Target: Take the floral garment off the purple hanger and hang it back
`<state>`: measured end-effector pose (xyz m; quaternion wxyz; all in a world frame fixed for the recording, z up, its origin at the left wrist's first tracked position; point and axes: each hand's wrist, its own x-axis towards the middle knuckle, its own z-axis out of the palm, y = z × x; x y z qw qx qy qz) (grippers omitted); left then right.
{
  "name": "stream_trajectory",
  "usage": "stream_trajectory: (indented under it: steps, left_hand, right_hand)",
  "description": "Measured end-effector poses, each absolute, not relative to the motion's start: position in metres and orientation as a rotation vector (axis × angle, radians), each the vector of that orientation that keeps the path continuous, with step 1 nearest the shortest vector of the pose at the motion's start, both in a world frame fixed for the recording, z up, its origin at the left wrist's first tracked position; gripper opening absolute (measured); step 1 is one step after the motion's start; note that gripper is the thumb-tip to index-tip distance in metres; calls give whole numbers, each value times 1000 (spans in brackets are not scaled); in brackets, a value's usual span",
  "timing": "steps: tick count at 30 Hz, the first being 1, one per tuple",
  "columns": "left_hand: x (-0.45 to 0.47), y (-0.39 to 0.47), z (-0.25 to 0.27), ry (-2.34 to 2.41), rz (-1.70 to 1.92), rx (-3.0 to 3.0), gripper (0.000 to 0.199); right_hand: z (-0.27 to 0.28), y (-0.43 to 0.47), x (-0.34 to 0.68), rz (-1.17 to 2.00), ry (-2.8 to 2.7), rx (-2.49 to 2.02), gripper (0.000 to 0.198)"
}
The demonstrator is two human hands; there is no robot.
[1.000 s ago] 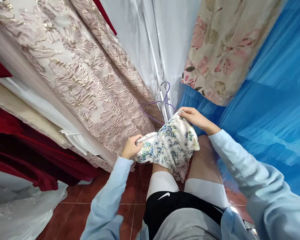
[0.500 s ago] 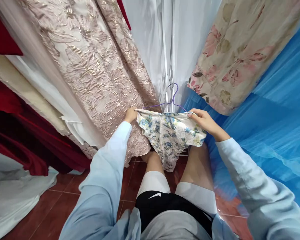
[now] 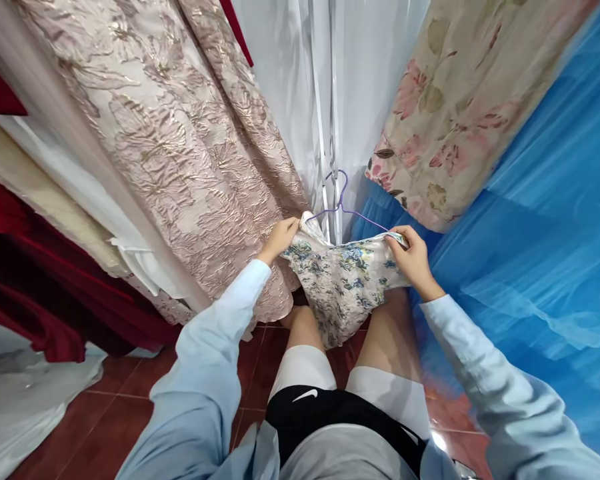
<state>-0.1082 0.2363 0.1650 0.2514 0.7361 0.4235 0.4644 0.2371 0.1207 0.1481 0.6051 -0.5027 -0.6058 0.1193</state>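
A small white garment with a blue and yellow floral print (image 3: 343, 283) hangs from a purple hanger (image 3: 347, 208) in front of my legs. My left hand (image 3: 281, 240) pinches its upper left corner, where the edge folds up beside the hanger's arm. At the upper right corner, my right hand (image 3: 411, 257) grips the top edge between thumb and fingers, close to the other end of the hanger. The top edge sags between both hands. The hanger's hook stands up against white ribbons (image 3: 334, 120).
A pink brocade gown (image 3: 180, 153) hangs on the left, with dark red velvet cloth (image 3: 55, 280) beyond it. On the right hang a beige floral dress (image 3: 445, 120) and blue tulle (image 3: 530, 267). White fabric (image 3: 365, 67) hangs behind. Red tiles (image 3: 100, 427) cover the floor.
My left hand has moved right and inward with its corner, folding it upward near the hanger. The garment's top edge went from nearly straight to sagging. My right hand has dropped slightly.
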Motion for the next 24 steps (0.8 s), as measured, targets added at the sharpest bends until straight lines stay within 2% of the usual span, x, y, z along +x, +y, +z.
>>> stream_trajectory:
  steps: [3,8,10,15,20,24]
  left_hand:
    - [-107,222,169,1095,1335,2028,11]
    - [-86,219,192,1167,1406,2258,24]
    - [-75,220,205,1160,1381,2381,27]
    - [-45,209,221,1034,1200,2674,27]
    - [-32,185,202,906,1072,2872,28]
    - [-53,178,177,1053,1237,2878,34]
  right_hand:
    - [159,129,238,191,-1398,-1222,21]
    - [203,144,261,208,-1520,-1261,26]
    - [220,139,275,378,-1581,-1291,36]
    - [234,93,292,1114,-1544,-1259,50]
    - [219,58,264,1308,-1362,-1145,54]
    - [212,53,240,1330,-1370,-1088,48]
